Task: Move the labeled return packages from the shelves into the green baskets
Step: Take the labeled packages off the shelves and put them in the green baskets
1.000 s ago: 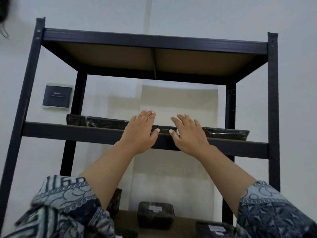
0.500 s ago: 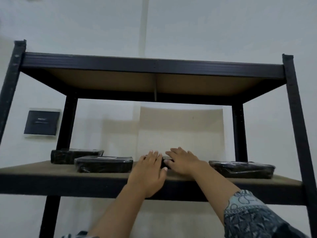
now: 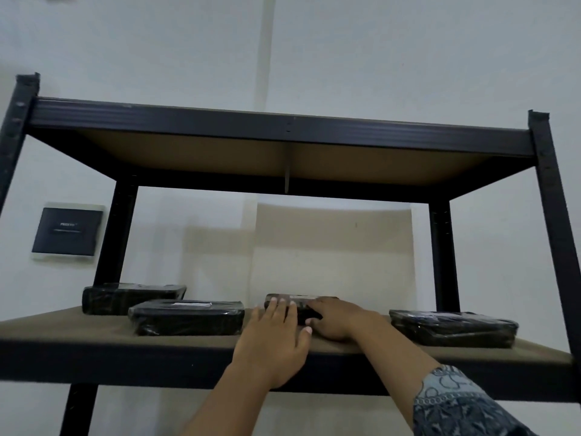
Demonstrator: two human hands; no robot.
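Glossy plastic-wrapped packages [image 3: 187,316], matt shelf board [image 3: 94,325]

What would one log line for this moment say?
stage: pre-lift | left hand: touches middle package | right hand: rests on same package | shelf: holds three other packages

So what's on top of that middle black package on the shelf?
The left hand and right hand lie on the middle package. A pale label shows beyond them; the rest is covered.

Shelf [image 3: 63,328] open-fronted; bare board separates the middle package [image 3: 301,299] from front-left package [image 3: 185,317] and right package [image 3: 452,328]; upper shelf [image 3: 377,165] well above.
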